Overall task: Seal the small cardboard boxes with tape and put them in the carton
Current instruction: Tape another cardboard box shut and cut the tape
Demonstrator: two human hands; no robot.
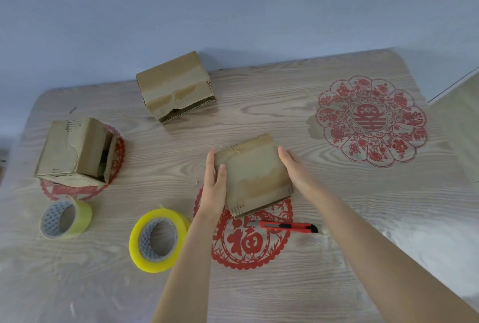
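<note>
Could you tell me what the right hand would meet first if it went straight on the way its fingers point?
Probably nothing: the right hand would pass over bare table, likely just right of the far box.

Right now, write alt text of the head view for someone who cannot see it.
A left hand and right hand hold a small box between them on a wooden table. A torn box and an open box lie beyond; a pale tape roll, a yellow tape roll and a red knife lie nearer.
</note>
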